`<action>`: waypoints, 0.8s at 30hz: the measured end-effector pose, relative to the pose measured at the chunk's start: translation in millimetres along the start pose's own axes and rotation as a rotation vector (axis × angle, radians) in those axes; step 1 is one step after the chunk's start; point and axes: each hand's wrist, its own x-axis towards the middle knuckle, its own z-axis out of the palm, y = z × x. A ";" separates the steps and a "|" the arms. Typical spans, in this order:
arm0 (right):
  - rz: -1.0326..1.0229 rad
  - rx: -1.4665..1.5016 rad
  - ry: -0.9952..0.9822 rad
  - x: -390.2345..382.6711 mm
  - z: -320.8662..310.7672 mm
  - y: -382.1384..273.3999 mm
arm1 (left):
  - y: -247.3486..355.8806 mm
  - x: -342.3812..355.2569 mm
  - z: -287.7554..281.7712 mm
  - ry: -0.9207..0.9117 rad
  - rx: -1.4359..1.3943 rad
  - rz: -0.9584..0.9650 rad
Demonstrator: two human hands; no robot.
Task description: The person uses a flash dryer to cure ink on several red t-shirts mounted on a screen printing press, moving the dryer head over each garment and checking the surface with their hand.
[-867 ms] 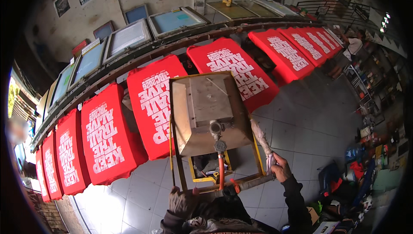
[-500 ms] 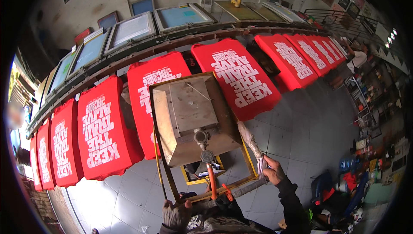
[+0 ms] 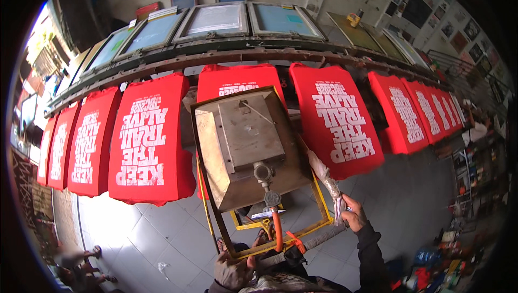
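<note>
Grasping the metal frame (image 3: pixel 315 226) is left grip (image 3: pixel 233 271), while right grip (image 3: pixel 354 215) clutches wrapped bar (image 3: pixel 326 178).

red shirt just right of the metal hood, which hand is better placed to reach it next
Probably the right hand: it lies nearer the red shirt, though it would first have to let go of the wrapped bar. The left hand is farther off, at the near left corner of the metal frame.
</note>
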 end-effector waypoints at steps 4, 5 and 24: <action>-0.010 -0.022 -0.011 33.9 -15.1 -7.5 | -3.9 22.8 11.1 0.036 0.004 0.002; 0.013 -0.021 -0.032 40.0 -15.1 -15.3 | -8.8 28.0 14.8 0.037 0.017 -0.001; -0.027 -0.046 0.112 155.2 -87.7 6.8 | -10.3 133.1 39.6 -0.115 -0.150 0.072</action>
